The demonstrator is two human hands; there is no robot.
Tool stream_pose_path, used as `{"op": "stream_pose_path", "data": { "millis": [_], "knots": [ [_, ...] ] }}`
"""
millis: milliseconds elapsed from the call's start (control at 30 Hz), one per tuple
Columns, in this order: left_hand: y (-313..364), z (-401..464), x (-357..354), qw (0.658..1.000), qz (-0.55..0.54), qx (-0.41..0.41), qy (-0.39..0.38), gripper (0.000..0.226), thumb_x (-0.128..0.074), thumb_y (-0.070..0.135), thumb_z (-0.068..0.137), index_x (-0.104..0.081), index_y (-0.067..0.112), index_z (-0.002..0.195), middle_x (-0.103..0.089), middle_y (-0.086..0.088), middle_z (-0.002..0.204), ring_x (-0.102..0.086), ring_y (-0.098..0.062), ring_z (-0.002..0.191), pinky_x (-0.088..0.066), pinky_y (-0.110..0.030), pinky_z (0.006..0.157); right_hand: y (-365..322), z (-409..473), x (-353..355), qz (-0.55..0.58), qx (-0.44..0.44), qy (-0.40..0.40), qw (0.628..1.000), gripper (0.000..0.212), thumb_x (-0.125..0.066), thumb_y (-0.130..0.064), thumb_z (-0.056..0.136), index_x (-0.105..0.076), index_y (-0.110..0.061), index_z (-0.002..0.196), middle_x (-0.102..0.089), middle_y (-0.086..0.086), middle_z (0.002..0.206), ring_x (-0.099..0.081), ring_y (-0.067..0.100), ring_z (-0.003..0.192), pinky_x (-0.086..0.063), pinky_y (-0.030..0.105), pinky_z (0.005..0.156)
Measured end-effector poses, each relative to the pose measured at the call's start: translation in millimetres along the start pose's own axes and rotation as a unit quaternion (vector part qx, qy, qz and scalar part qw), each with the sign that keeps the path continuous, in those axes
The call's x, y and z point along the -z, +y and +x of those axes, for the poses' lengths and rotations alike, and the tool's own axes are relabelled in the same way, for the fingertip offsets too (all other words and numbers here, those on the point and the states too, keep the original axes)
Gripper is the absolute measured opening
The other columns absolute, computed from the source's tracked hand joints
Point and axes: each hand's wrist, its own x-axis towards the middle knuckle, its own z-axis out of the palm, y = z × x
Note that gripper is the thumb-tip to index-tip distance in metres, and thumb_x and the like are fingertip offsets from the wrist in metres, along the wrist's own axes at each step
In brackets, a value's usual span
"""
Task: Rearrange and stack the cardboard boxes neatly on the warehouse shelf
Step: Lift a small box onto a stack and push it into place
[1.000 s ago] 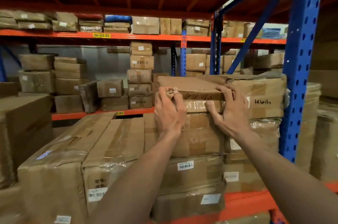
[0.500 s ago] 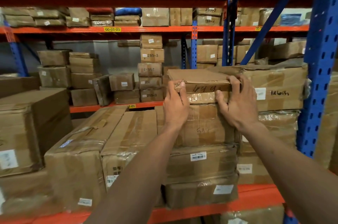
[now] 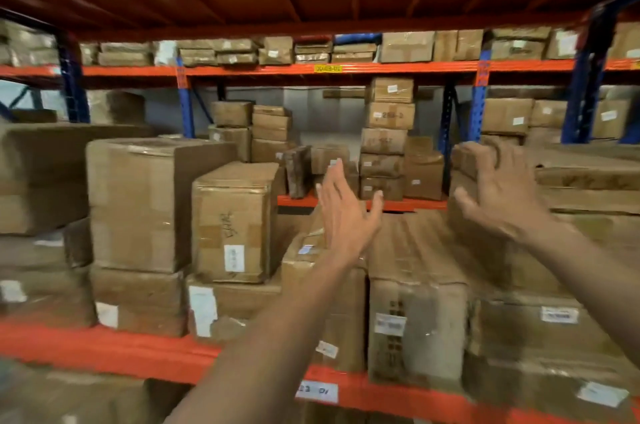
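My left hand (image 3: 346,212) is raised in the air with its fingers spread and holds nothing. It hovers over two long taped cardboard boxes (image 3: 415,302) that lie side by side on the orange shelf beam (image 3: 104,344). My right hand (image 3: 502,191) is also open, fingers apart, in front of the top left corner of the box stack on the right (image 3: 540,319). Blur hides whether it touches the stack. An upright box with handwriting and a white label (image 3: 235,222) stands left of my left hand.
A large box (image 3: 138,202) sits on more boxes at the left. Across the aisle, a second rack holds a tall pile of small boxes (image 3: 384,139) and more stacks. Blue uprights (image 3: 585,87) frame the bays, and an orange deck lies close overhead.
Both hands have let go of the flat box on top of the right stack and now hang open in the air. The view has swung left, bringing more boxes on the left into sight.
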Motion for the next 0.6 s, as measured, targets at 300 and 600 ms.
{"op": "stream_pose_path", "data": {
  "millis": [300,600],
  "knots": [
    [-196,3,129,0.947,0.166,0.274,0.034,0.148,-0.082,0.069,0.060,0.011,0.003,0.155,-0.002,-0.033,0.160,-0.008,-0.048,0.148,-0.009,-0.058,0.120,-256,53,-93,-0.174,0.339,-0.133,0.915,0.104,-0.071,-0.023,0.082,0.004,-0.034,0.154,0.004,0.018,0.164,0.005,0.037,0.150,0.003,0.053,0.120],
    [-218,-4,106,0.933,0.136,0.334,0.005,0.176,-0.086,0.075,0.039,0.037,0.007,0.145,0.019,-0.028,0.161,0.000,-0.047,0.150,-0.004,-0.059,0.120,-375,85,-146,-0.394,0.515,-0.129,0.750,0.124,-0.075,-0.024,0.083,0.028,-0.032,0.152,0.035,0.013,0.159,0.030,0.034,0.146,0.016,0.060,0.116]
  ]
}}
